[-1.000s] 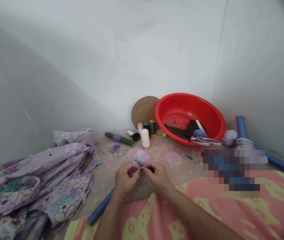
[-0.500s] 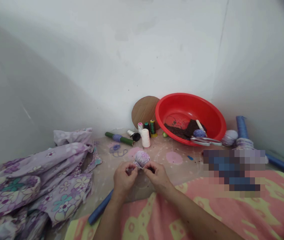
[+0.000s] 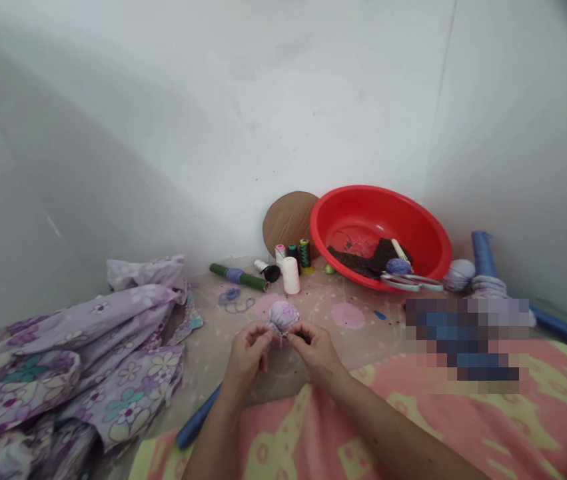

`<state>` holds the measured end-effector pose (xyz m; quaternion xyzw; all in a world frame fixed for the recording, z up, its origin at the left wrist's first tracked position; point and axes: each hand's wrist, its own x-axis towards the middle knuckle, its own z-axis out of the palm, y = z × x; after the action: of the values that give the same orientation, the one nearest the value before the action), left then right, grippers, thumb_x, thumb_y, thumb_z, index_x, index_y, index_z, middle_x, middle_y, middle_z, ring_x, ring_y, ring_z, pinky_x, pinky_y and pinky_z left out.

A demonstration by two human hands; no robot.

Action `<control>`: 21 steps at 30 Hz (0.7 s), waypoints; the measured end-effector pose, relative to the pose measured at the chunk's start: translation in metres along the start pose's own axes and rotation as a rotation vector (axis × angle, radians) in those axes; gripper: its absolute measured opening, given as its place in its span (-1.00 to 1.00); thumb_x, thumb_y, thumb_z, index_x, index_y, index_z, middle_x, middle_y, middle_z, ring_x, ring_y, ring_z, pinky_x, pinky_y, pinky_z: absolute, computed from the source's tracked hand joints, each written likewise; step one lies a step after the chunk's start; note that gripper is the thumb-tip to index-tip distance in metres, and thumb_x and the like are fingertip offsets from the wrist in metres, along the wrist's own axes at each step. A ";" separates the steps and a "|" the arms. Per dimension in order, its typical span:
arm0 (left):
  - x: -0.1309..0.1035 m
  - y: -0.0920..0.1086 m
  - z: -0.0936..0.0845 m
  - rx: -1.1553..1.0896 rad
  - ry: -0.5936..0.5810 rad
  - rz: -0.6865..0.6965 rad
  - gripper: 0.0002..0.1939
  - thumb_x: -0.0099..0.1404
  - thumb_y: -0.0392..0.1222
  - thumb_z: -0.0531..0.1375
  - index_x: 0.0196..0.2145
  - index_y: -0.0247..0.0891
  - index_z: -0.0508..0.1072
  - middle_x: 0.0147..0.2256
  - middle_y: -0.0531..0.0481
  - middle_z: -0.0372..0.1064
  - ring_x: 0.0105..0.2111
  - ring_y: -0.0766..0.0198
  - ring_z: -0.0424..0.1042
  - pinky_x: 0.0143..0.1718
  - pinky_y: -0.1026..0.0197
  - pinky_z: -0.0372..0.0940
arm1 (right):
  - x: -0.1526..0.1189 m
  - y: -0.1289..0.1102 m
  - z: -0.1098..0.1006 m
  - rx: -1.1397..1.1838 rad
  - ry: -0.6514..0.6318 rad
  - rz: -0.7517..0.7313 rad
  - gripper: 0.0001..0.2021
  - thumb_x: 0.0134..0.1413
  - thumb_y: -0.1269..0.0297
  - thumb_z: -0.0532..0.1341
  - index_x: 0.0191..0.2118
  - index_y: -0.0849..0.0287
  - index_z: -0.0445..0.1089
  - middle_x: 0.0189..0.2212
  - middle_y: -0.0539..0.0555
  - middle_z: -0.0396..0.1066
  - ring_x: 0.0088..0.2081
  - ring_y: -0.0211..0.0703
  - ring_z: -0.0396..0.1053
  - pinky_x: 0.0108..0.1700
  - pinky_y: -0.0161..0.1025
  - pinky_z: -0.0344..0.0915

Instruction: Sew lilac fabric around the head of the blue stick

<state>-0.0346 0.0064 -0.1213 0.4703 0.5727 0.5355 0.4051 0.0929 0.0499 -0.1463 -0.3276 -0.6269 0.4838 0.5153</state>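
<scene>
Centrally, the floral bundle (image 3: 284, 313) points rounded-end away, long axis fore-and-aft; left hand (image 3: 248, 352) and right hand (image 3: 319, 350) pinch its near edge

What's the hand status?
Left hand, right hand: pinched at near end of floral fabric ball. Fabric gathered there. White thread spool just beyond, not blocking.

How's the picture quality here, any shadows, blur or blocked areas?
In the head view, a broad shadow dims the white wall at left; the upper right corner is dark; pixelation hides part of the pink-and-yellow blanket; fine detail is soft where the left hand and right hand meet the floral cloth ball.
</scene>
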 end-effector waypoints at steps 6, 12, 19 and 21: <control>-0.001 0.001 0.004 0.071 -0.043 -0.027 -0.74 -0.04 -0.04 0.16 -0.55 -0.35 0.36 -0.70 0.13 0.26 -0.82 0.52 0.05 -0.80 0.41 -0.10 | -0.001 -0.004 0.000 0.007 -0.050 0.013 -0.89 -0.20 0.33 0.12 -0.59 0.22 0.32 -0.63 -0.01 0.31 -0.53 -0.29 0.21 -0.47 -0.37 0.13; -0.001 0.001 0.004 0.081 -0.005 -0.044 -0.80 -0.03 -0.12 0.13 -0.61 -0.34 0.32 -0.71 0.13 0.25 -0.83 0.52 0.05 -0.80 0.42 -0.10 | -0.001 -0.003 0.000 0.007 -0.043 0.019 -0.91 -0.23 0.33 0.11 -0.60 0.21 0.28 -0.67 -0.06 0.24 -0.56 -0.32 0.16 -0.50 -0.39 0.09; 0.001 -0.001 0.002 0.038 0.022 -0.081 -0.77 -0.02 -0.06 0.12 -0.57 -0.32 0.29 -0.70 0.11 0.29 -0.85 0.51 0.07 -0.83 0.42 -0.10 | 0.000 0.000 -0.002 0.027 -0.011 0.025 -0.91 -0.22 0.32 0.10 -0.60 0.20 0.25 -0.68 -0.08 0.17 -0.58 -0.34 0.12 -0.52 -0.39 0.06; 0.000 -0.001 0.003 0.028 0.002 -0.082 -0.75 -0.02 -0.04 0.12 -0.58 -0.32 0.30 -0.69 0.10 0.30 -0.85 0.50 0.08 -0.83 0.42 -0.08 | 0.000 0.000 -0.001 0.033 -0.017 0.020 -0.91 -0.21 0.31 0.11 -0.58 0.20 0.26 -0.66 -0.07 0.20 -0.56 -0.32 0.14 -0.50 -0.38 0.08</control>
<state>-0.0322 0.0074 -0.1221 0.4514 0.5994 0.5109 0.4196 0.0941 0.0498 -0.1460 -0.3213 -0.6198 0.5021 0.5105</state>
